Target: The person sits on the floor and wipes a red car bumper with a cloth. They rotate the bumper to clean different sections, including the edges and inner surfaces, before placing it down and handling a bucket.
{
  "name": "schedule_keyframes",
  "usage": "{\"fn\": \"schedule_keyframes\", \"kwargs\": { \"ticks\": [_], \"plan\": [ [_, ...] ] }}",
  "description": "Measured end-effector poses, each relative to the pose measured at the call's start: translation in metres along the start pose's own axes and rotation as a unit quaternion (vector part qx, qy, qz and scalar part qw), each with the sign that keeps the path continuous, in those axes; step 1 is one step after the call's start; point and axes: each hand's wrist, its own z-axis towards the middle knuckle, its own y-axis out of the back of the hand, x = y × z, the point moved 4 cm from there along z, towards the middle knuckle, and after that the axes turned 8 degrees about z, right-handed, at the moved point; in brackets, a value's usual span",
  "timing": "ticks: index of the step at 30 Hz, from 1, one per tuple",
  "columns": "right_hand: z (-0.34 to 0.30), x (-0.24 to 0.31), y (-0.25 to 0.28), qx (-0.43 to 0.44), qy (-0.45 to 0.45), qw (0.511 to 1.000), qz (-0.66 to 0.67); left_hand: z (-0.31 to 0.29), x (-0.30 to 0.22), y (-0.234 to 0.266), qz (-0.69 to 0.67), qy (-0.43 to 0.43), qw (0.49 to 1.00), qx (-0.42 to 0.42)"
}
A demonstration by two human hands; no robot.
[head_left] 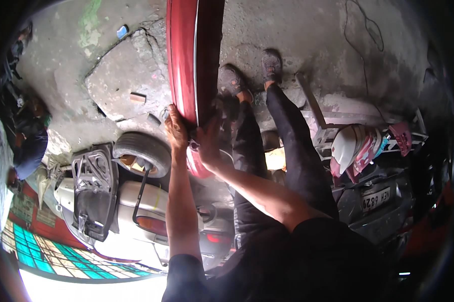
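Note:
A long red car panel (183,65), probably a bumper, stretches from the top edge of the view toward me, with a pale trim line and a black side on its right. My left hand (176,130) is closed on the panel's left edge, fingers pointing up along it. On the dark side, close to the panel's near end, my right hand (209,137) grips it; shade blurs its fingertips. Both forearms reach up from the lower edge. Past my right hand, the rounded red near end (199,168) of the panel shows between my arms.
Left of my arms lie a tire (142,154), a black frame-like part (93,191) and a pale car body with an orange light (151,224). A small block (137,98) and a blue item (122,31) rest on cracked concrete. Right are a metal stand (315,103), pink-and-white fairings (360,148) and a cable (360,53).

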Motion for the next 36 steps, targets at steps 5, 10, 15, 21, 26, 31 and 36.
{"fn": "schedule_keyframes", "kwargs": {
  "ticks": [5,10,15,21,26,31,36],
  "plan": [
    [0.044,0.006,0.011,-0.006,-0.091,0.994,-0.053,-0.002,-0.005,-0.001,-0.006,0.008,1.000,0.017],
    [0.213,0.126,0.048,-0.099,0.223,0.970,-0.001,-0.002,-0.017,0.005,0.020,-0.029,0.999,0.042],
    [0.131,0.087,0.034,-0.020,0.149,0.987,-0.049,0.004,-0.009,0.005,-0.026,-0.012,0.995,0.096],
    [-0.008,-0.003,0.018,0.059,0.099,0.973,-0.202,0.007,-0.005,0.008,-0.020,-0.039,0.992,0.117],
    [0.001,-0.039,0.030,0.045,-0.013,0.997,-0.057,0.011,-0.017,0.005,-0.005,-0.145,0.988,0.048],
    [0.108,-0.038,0.053,0.140,-0.112,0.657,0.733,0.002,-0.067,-0.001,-0.046,-0.142,0.989,0.006],
    [0.145,0.096,0.089,0.217,0.041,0.886,0.408,-0.043,-0.071,0.004,-0.047,-0.080,0.995,-0.018]
  ]
}}
